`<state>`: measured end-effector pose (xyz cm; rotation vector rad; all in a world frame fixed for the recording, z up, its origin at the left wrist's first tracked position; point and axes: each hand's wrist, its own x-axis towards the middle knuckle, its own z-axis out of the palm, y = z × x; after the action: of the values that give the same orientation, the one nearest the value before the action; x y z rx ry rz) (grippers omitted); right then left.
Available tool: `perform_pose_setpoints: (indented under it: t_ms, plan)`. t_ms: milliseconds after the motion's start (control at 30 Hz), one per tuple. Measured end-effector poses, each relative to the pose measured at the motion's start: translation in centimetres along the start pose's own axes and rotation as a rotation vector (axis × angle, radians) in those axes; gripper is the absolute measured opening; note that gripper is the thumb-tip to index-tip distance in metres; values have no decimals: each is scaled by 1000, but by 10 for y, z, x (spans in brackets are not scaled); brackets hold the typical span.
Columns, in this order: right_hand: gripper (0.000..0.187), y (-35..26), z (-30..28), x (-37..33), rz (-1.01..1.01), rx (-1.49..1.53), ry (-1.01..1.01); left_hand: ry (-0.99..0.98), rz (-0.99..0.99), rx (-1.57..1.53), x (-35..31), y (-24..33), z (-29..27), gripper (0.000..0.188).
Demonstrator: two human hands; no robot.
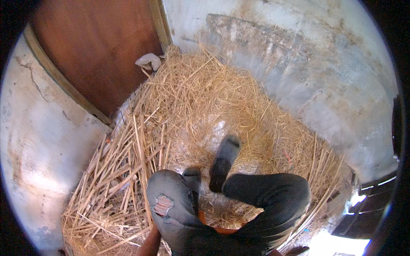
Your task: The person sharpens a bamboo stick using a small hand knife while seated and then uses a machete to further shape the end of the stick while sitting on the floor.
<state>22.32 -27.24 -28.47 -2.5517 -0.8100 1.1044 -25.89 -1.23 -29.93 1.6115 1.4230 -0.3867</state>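
Only a bare part of my left arm (149,244) shows, at the lower edge beside my left knee; the hand is out of view. Of my right arm there is just a sliver of skin (275,253) at the lower edge, and that hand is not visible either. I sit with bent legs in dark trousers (267,192), torn over the left knee. My feet, in dark socks (225,160), rest on loose straw (205,94). Nearest my left arm lie long, dry stalks (124,170). An orange-brown thing (225,231) shows partly beneath me.
A brown door (94,47) in a wooden frame stands at the far left. Stained, pale walls (324,77) enclose the straw. A crumpled whitish piece (148,62) lies by the door's foot. Dark slats (380,187) with bright gaps are at the right.
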Motion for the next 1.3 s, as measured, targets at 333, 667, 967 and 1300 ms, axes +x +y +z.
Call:
perform_pose_setpoints:
  t_ms: [333,667,967,1300]
  plan:
    - [29,-55,1,55,28,102,32,36,717,147,145,147,-115,33]
    - [31,-109,47,138,175,125,22,325,933,-274,361,382,-151,28]
    - [34,-102,-18,214,214,61,-11,546,1000,219,418,316,-90,46]
    - [37,-103,-118,256,246,16,57,422,843,448,412,314,-84,46]
